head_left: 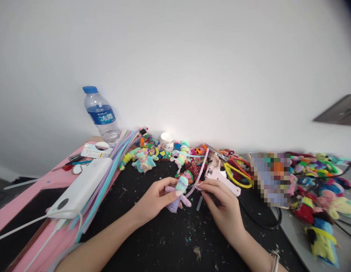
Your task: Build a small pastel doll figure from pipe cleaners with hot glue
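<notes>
My left hand (pixel 158 196) is closed around a small doll (pixel 173 204) of fuzzy pipe cleaners, with a lavender body and a pastel striped head. The doll leans to the right. My right hand (pixel 222 200) is just right of it, thumb and fingertips pinched on a lavender pipe cleaner (pixel 203 166). This strip slants up from beside the doll's arm; its lower end is near the doll, and I cannot tell whether it is joined on. Behind my right fingers lies a pale pink glue gun (pixel 220 176). A short translucent strip (pixel 199 203) rests on the black mat (pixel 152 241).
Scissors with yellow handles (pixel 239 175) lie beside the glue gun. A white power strip (pixel 80 189) and a bundle of pastel pipe cleaners (pixel 110 177) are on the left. A water bottle (pixel 100 113) leans against the wall. Finished fuzzy figures (pixel 144 160) line the back, around a white roll (pixel 166 140).
</notes>
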`<state>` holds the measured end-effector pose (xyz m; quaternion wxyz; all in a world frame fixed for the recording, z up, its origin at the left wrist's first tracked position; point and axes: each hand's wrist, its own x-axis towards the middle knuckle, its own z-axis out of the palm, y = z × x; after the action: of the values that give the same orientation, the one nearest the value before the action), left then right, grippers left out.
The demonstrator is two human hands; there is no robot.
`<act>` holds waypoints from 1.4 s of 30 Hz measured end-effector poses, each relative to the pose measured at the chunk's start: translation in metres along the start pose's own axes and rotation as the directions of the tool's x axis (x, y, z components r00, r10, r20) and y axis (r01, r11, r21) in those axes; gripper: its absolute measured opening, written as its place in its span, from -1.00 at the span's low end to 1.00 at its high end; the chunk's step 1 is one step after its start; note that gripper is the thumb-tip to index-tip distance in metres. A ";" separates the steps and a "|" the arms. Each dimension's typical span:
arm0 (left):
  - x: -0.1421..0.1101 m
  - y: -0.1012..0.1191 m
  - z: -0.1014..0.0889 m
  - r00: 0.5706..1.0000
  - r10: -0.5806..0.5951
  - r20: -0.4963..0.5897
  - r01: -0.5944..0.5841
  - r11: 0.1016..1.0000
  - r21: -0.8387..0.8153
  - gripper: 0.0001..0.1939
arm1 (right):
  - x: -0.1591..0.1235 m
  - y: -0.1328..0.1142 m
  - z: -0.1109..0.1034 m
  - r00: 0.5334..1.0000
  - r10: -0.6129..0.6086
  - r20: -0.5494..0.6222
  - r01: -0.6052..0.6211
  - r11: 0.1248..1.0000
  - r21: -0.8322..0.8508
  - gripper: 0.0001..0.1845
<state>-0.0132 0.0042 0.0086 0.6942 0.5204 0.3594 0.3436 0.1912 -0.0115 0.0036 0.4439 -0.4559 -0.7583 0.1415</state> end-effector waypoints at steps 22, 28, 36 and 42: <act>-0.004 0.000 0.007 0.991 -0.037 0.132 0.016 0.988 0.154 -0.74 | -0.005 -0.004 -0.001 1.000 -0.004 0.015 0.003 0.995 0.095 -0.72; -0.004 0.000 0.006 0.992 -0.042 0.116 0.021 0.984 0.179 -0.76 | -0.004 -0.005 0.001 0.999 -0.001 0.048 -0.005 0.992 0.127 -0.71; -0.004 -0.002 0.007 0.996 -0.035 0.080 0.019 0.981 0.191 -0.79 | -0.005 -0.005 0.001 0.996 0.021 0.084 -0.034 0.987 0.159 -0.71; -0.003 -0.004 0.007 0.997 -0.041 0.072 0.025 0.979 0.203 -0.82 | -0.006 -0.006 0.004 0.994 0.060 0.092 -0.078 0.975 0.208 -0.70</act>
<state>-0.0084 -0.0028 0.0061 0.6566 0.5946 0.3745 0.2740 0.1861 -0.0189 0.0014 0.4518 -0.4258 -0.7409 0.2560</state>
